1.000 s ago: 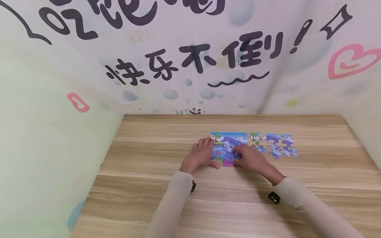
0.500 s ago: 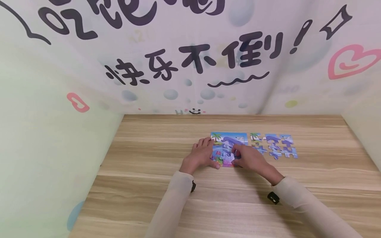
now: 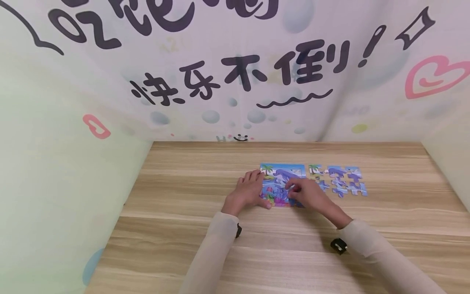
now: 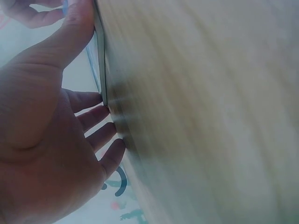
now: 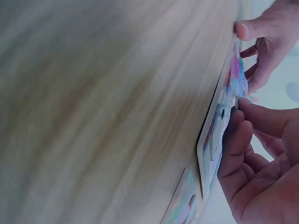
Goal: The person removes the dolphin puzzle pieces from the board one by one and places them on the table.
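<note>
A puzzle board (image 3: pixel 286 165) with a dolphin and palm-tree picture lies on the wooden table. My left hand (image 3: pixel 248 192) rests at its left side, fingers spread and thumb near the front corner; in the left wrist view, the fingertips (image 4: pixel 108 126) meet the tabletop by the board's edge. Over the front right part of the board, my right hand (image 3: pixel 310 194) pinches a jigsaw piece between thumb and index finger. The right wrist view shows this piece (image 5: pixel 239 77) raised at a slant, its colourful face partly visible. The right hand hides some of the board.
Just right of the board, several loose jigsaw pieces (image 3: pixel 339 172) lie picture side up, some joined or overlapping. The wooden table (image 3: pixel 191 175) meets a printed wall sheet (image 3: pixel 205 130) at the back. A black strap device (image 3: pixel 338 246) sits by the right sleeve.
Half a second ago the piece's pale back showed under my right fingers; now that pale side is out of sight. The right hand has shifted slightly right. The left hand stays put.
</note>
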{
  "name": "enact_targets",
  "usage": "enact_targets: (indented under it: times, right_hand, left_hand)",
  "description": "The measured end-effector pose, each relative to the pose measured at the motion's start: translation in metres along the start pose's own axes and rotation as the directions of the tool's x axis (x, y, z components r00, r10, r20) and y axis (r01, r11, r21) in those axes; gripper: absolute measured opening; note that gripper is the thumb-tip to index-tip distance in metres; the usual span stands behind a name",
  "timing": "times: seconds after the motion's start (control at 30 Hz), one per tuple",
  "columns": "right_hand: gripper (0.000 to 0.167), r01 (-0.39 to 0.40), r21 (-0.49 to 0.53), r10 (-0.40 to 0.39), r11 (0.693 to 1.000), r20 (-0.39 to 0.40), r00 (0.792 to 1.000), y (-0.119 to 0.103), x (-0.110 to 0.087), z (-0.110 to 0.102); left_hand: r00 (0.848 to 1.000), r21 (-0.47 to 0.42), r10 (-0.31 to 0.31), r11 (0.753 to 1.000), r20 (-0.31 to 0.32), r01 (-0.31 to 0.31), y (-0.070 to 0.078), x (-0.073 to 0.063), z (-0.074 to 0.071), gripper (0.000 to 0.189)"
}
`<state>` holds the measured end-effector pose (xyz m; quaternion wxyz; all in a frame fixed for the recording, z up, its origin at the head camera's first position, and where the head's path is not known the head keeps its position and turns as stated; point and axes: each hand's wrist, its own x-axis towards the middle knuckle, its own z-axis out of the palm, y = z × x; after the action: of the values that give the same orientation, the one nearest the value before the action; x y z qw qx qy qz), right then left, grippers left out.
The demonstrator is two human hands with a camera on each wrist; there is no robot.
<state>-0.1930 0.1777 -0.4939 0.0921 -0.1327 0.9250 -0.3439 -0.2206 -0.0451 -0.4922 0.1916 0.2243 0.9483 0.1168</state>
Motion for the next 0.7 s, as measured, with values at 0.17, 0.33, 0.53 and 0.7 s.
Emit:
enact_targets:
  times: [0.17, 0.33, 0.53, 0.7]
  right_hand:
    - [0.013, -0.037, 0.13, 0.039, 0.991, -0.016, 0.999, 0.007, -0.002, -0.002]
    - [0.017, -0.102, 0.226, 0.099, 0.969, 0.024, 0.995, 0.013, -0.007, -0.011]
    - [0.019, -0.114, 0.273, 0.108, 0.955, 0.04, 0.993, 0.02, -0.017, -0.022]
    - [0.022, -0.124, 0.282, 0.116, 0.951, 0.044, 0.992, 0.027, -0.026, -0.028]
  left_hand:
    - [1.0, 0.001, -0.001, 1.0, 0.0, 0.001, 0.0, 0.001, 0.001, 0.111]
    - [1.0, 0.006, -0.001, 1.0, 0.005, 0.001, 0.0, 0.001, 0.002, 0.112]
    - [1.0, 0.014, 0.002, 1.0, 0.001, -0.002, -0.002, 0.001, 0.003, 0.113]
    - [1.0, 0.017, 0.003, 1.0, -0.001, -0.003, -0.002, 0.002, 0.003, 0.113]
